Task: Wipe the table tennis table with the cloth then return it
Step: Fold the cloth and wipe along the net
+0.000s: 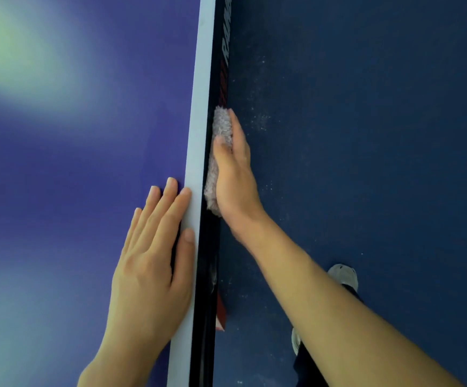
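Head view, table: the table tennis table [73,163] fills the left half, its top a blurred violet-blue with a pale glare patch
Edge: a white line [199,107] borders the top; below it a black side rail [218,79] carries red and white lettering
Cloth: a fluffy, greyish-pink cloth [222,124], bunched into a long wad, lies pressed against the side rail
Right hand: the right hand [235,177] grips the cloth, thumb over it, fingers straight along its outer face
Left hand: the left hand [148,261] rests flat on the top, fingers together, thumb touching the white line
Floor: dark blue floor [366,135] with pale specks; a grey shoe [344,275] shows behind the right forearm
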